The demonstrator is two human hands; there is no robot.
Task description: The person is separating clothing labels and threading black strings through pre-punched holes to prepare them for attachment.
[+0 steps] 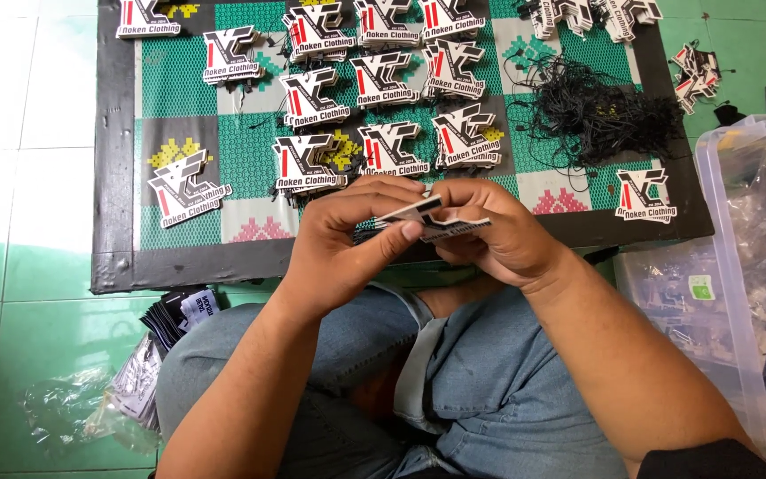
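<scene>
A small stack of flat die-cut card tags (432, 220), black, white and red, is held between both hands just in front of the near edge of the patterned mat (188, 257), above the lap in blue jeans; the left hand (339, 244) is closed on the stack, its thumb pressed along the lower face and its fingers curled over the top; the right hand (498, 231) is pinched on the stack's right end, fingers wrapped over it; the tags are judged light, thin and fairly stiff, easily bent or creased at the cut corners, and smooth enough to slide on one another, so a hold by the flat faces near the edges is judged safest; on the mat, beyond the hands, more tag piles (387, 151) are laid in rows; a tangle of black strings (591, 111) lies at the mat's far right; a clear plastic bin (738, 257) stands just right of the mat; bundled dark labels (175, 315) lie below the mat's near left corner.
</scene>
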